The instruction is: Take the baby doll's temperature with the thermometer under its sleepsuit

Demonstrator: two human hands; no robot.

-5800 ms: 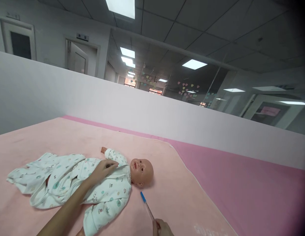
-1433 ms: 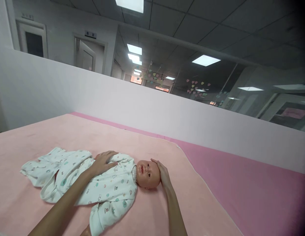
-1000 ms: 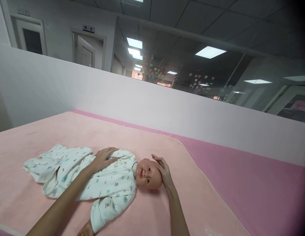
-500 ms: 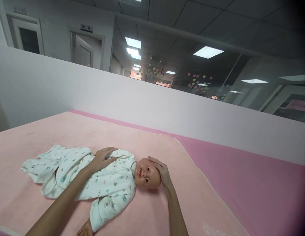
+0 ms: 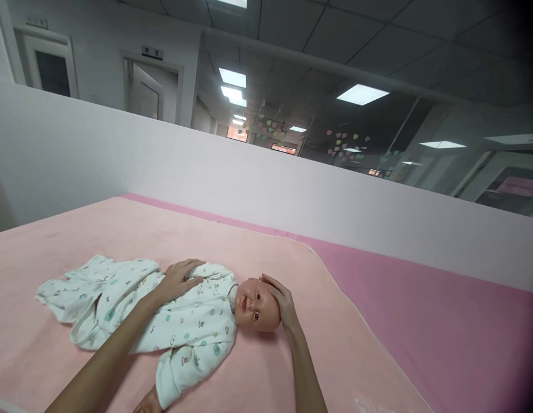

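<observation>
A baby doll (image 5: 257,312) lies on its back, its head toward the right. It wears a white romper (image 5: 184,321) printed with small green and pink figures. Across the doll's chest and far arm rests my left hand (image 5: 179,282), its fingers stretched out over the cloth. My right hand (image 5: 284,299) lies along the top of the doll's head, fingers extended and slightly curved against it. One brown doll hand (image 5: 149,401) sticks out of the near sleeve. The romper's legs spread flat to the left.
Under the doll is a pale pink blanket (image 5: 335,355), with a darker pink surface (image 5: 442,304) along the back and right. A white low wall (image 5: 266,183) rises behind it. Glass with heart stickers (image 5: 343,143), ceiling lights and doors (image 5: 152,92) are beyond.
Almost nothing differs. Both hands stay in place on the doll, and the view has shifted very slightly.
</observation>
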